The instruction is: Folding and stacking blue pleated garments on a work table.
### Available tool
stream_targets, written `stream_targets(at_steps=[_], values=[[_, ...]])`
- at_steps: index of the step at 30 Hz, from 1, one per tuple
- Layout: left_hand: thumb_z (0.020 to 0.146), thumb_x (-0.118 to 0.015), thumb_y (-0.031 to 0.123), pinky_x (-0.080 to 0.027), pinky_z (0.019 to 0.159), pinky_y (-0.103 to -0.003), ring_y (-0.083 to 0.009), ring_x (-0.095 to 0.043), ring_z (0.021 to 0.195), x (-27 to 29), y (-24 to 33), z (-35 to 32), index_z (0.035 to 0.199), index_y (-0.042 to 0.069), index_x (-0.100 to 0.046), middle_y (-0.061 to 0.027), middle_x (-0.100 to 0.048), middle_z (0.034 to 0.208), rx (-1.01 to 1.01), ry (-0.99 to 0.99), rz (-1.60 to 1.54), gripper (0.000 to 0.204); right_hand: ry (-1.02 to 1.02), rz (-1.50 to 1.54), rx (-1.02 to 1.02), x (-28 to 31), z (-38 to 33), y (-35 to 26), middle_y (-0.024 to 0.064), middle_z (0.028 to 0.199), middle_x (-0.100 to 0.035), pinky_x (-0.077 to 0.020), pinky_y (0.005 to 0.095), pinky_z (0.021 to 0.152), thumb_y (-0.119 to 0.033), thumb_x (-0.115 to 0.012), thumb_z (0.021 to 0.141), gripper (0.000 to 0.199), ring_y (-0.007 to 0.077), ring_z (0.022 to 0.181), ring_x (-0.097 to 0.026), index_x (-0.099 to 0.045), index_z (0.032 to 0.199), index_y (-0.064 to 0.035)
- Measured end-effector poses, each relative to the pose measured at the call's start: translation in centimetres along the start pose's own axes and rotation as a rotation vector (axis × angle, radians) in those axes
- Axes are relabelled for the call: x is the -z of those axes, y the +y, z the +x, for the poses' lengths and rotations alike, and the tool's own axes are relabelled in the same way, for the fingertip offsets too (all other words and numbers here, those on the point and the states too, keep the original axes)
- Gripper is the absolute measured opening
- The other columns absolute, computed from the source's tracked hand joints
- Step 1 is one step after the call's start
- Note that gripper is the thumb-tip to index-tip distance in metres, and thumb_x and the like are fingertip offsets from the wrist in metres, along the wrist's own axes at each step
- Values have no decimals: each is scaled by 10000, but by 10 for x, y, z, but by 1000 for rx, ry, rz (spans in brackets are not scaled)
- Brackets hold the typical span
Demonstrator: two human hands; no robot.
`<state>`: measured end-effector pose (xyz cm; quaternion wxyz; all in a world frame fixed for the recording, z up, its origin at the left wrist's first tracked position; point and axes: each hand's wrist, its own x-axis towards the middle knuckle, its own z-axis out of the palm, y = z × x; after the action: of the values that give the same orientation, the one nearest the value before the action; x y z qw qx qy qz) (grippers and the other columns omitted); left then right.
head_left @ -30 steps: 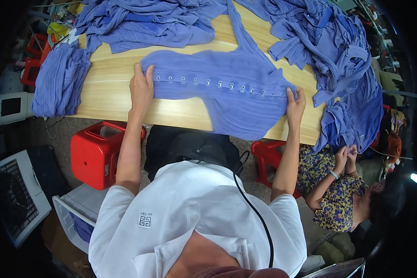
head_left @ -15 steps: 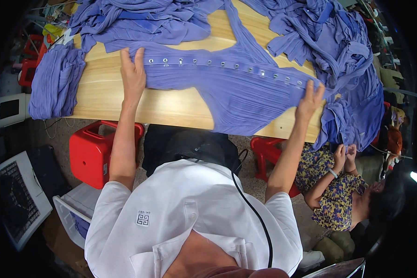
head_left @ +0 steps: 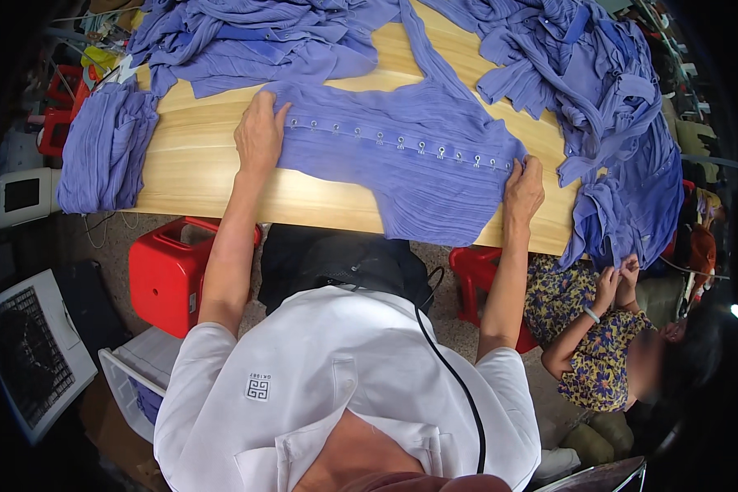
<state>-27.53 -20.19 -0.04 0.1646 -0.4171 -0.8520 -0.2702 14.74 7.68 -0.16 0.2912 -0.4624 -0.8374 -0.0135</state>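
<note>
- While the blue garment (head_left: pixel 422 176) lies on the table (head_left: pixel 197 139), the left hand (head_left: pixel 257 135) has its fingers clamped on the garment's left end.
- The right hand (head_left: pixel 524 190) has its fingers clamped on the right end.
- Shiny rings (head_left: pixel 441 152) line the garment between them.
- Blue cloth (head_left: pixel 262 53) is heaped far and right.

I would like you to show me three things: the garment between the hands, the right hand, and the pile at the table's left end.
Garment (head_left: pixel 418 176), head view: middle of its ribbed cloth.
Right hand (head_left: pixel 525 190), head view: back of the hand.
Pile (head_left: pixel 107 149), head view: middle of its folds.
</note>
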Motion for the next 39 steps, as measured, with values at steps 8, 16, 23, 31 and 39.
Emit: stream_targets(at_steps=[8, 16, 23, 31, 39], values=[[968, -851, 316, -569, 811, -482, -399, -755, 988, 47, 4, -16, 1223, 59, -630, -236, -745, 1092, 281, -166, -224, 424, 47, 8, 25, -12, 8, 2, 202, 1093, -729, -584, 528, 759, -133, -720, 1028, 170, 455, 934, -724, -662, 1158, -39], [1004, -772, 115, -536, 774, -511, -419, -725, 944, 53, -22, -38, 1145, 73, -595, -216, -735, 1049, 405, -239, -157, 230, 26, 28, -23, -13, 5, 13, 197, 1049, -728, -569, 520, 777, -132, -762, 1006, 176, 440, 935, -724, -670, 1124, -39], [977, -721, 113, -547, 963, -521, -407, -701, 1142, 44, 41, -18, 1123, 108, -696, -161, -724, 1283, -138, -23, 87, 149, 49, 84, -17, -17, 6, 1, 179, 1057, -722, -564, 485, 816, -175, -786, 994, 216, 401, 964, -712, -703, 1136, -35], [1083, -608, 535, -293, 1302, -609, -358, -365, 1619, -38, 169, -32, 1669, 217, -487, -123, -438, 1739, -747, -530, -223, 677, -84, 467, -154, 90, -128, -39, 159, 758, -715, -542, 433, 662, -142, -828, 941, 185, 342, 660, -676, -743, 854, -3], [1065, -545, 680, -237, 1314, -621, -390, -311, 1643, -57, 180, -28, 1708, 281, -434, -130, -372, 1780, -781, -507, -171, 765, -988, 1073, -527, -4, -200, -57, 211, 1554, -618, -475, 409, 1175, -249, -850, 963, 722, 337, 1398, -619, -558, 1555, 42]])
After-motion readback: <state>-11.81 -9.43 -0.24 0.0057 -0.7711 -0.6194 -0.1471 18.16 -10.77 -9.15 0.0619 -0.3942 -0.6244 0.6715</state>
